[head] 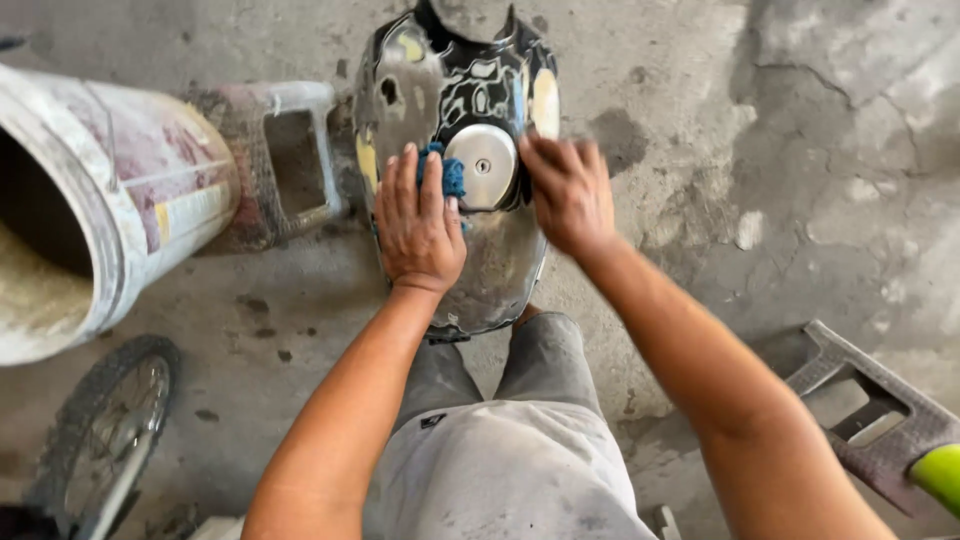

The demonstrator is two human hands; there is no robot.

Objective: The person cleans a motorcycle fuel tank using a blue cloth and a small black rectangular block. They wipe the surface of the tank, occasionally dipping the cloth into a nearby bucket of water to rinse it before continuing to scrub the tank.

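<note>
A black motorcycle fuel tank point(497, 262) with worn, sanded patches and a round silver filler cap point(481, 165) stands on the concrete floor between my knees. My left hand point(418, 218) presses a blue cloth point(450, 175) flat against the tank just left of the cap. My right hand point(570, 192) lies palm-down on the tank's right flank, fingers spread, holding nothing. My grey shorts and legs fill the bottom middle of the view.
A large dirty white bucket point(110, 200) lies on its side at the left, beside a grey concrete block point(285, 160). A small spoked wheel point(105, 430) is at the bottom left. A grey plastic stool frame point(870, 410) and a yellow-green handle point(940, 475) sit at the bottom right.
</note>
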